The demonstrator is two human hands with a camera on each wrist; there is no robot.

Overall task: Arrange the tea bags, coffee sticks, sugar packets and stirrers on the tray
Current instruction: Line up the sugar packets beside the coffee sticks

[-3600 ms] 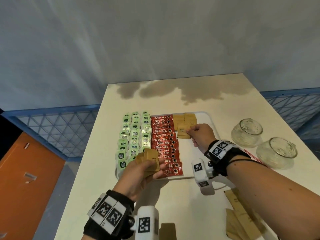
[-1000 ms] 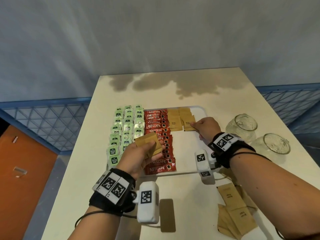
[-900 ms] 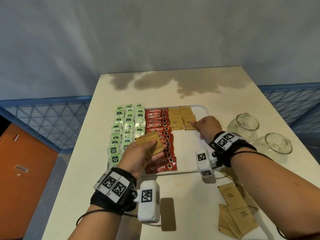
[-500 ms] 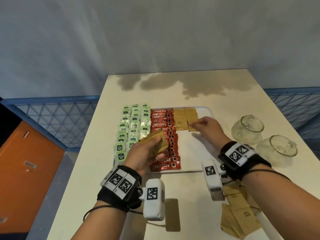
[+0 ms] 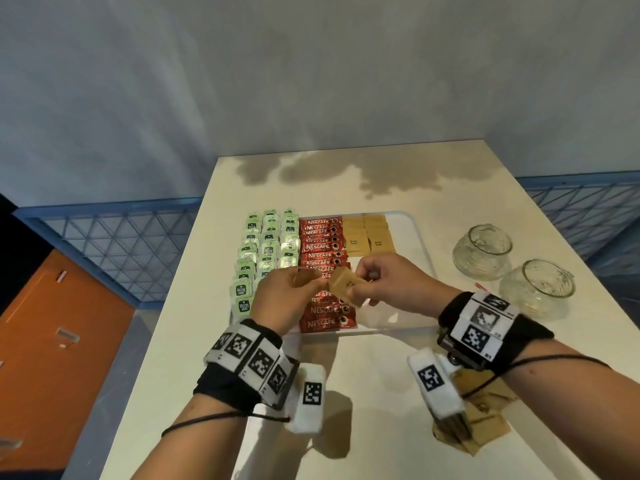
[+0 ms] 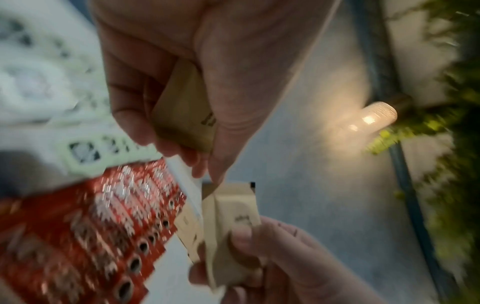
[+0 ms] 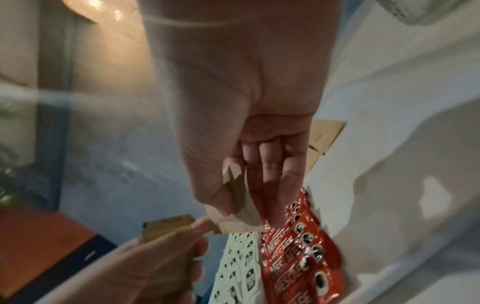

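Observation:
Over the near part of the white tray (image 5: 420,251) my two hands meet. My left hand (image 5: 304,284) grips a small stack of brown sugar packets (image 6: 182,111). My right hand (image 5: 360,284) pinches one brown sugar packet (image 5: 344,287) beside that stack, also seen in the right wrist view as a packet (image 7: 233,191) between thumb and fingers. On the tray lie columns of green tea bags (image 5: 266,251), a column of red coffee sticks (image 5: 322,244) and two short rows of sugar packets (image 5: 369,235) at the far end.
Two glass jars (image 5: 483,251) (image 5: 535,294) stand on the table right of the tray. Loose brown sugar packets (image 5: 485,422) lie near the front right edge, under my right wrist. A thin red stick (image 5: 480,285) shows between the jars.
My right hand has drawn back from the sugar rows on the tray to my left hand and now pinches a packet at the stack. The left hand has shifted slightly toward it.

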